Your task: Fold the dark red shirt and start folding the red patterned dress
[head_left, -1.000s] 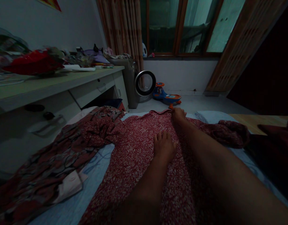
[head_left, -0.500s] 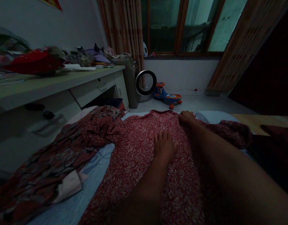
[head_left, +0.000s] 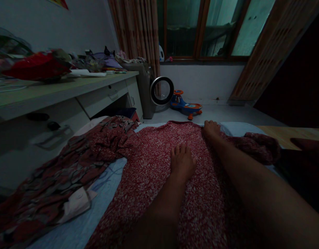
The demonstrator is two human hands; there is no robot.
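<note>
A red garment with small white speckles (head_left: 159, 180) lies spread flat on a pale blue sheet (head_left: 107, 180). My left hand (head_left: 182, 162) rests palm down on the middle of it, fingers stretched out. My right hand (head_left: 211, 129) reaches to the garment's far right corner by the bed edge, fingers curled down onto the cloth; whether it pinches the fabric is unclear. A second, darker patterned red garment (head_left: 68, 166) lies crumpled to the left, with a white patch (head_left: 77, 202) showing at its near end.
A long desk (head_left: 71, 90) with drawers and clutter runs along the left. A grey washing machine (head_left: 151, 90) and a blue-orange toy car (head_left: 185, 105) stand on the floor under the window. More dark red cloth (head_left: 255, 147) lies bunched at right beside a wooden surface (head_left: 286, 133).
My right hand has slid rightward along the garment's far edge, from its top middle to the right corner. My left hand has stayed put.
</note>
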